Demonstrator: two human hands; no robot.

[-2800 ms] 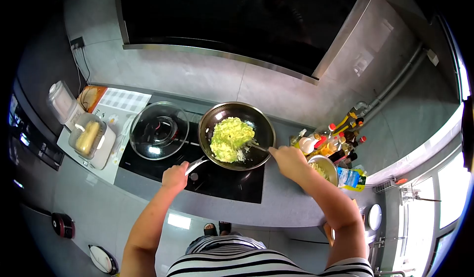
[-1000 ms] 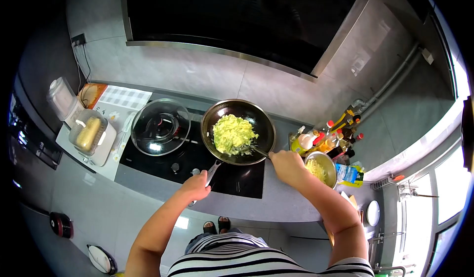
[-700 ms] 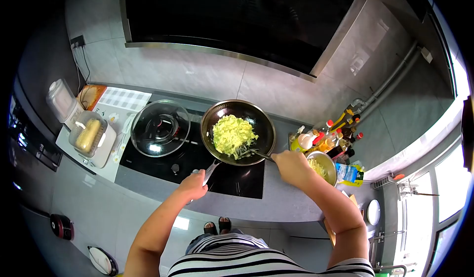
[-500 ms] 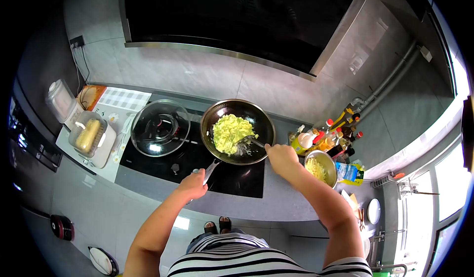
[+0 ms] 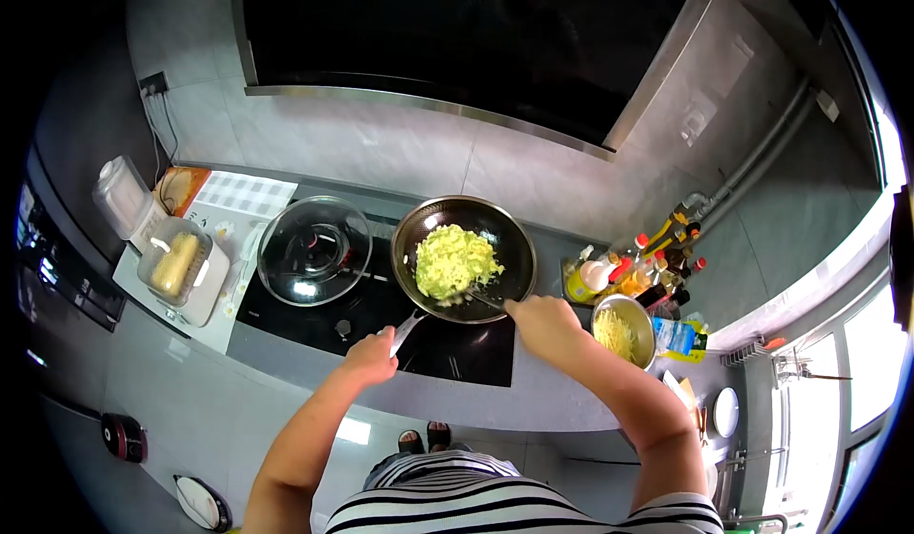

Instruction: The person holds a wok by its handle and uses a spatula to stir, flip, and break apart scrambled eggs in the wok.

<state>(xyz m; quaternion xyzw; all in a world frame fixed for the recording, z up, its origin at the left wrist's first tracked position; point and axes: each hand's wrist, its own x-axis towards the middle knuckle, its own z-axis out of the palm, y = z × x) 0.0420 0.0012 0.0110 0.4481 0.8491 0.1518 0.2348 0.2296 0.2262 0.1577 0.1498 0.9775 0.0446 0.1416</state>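
A dark wok (image 5: 519, 258) stands on the black cooktop (image 5: 295, 323). Yellow-green chopped food (image 5: 454, 261) is heaped in its middle and left part. My left hand (image 5: 371, 355) is closed round the wok's silvery handle (image 5: 407, 330), in front of the wok. At the wok's lower right rim, my right hand (image 5: 545, 326) grips a metal spatula (image 5: 487, 300), whose blade lies at the lower edge of the food, partly hidden by it. Just right of that hand is a metal bowl (image 5: 645, 335) of pale yellow shreds (image 5: 615, 334).
A glass lid (image 5: 315, 251) lies on the cooktop left of the wok. Several bottles (image 5: 636, 272) stand at the right, beside a blue and yellow packet (image 5: 678, 337). At the far left are a clear container with a pale yellow block (image 5: 175, 265) and a white-lidded jug (image 5: 124, 196).
Over these frames my left hand and the wok handle have swung to the right. The spatula has moved about at the food's lower right, and the heap has shifted slightly.
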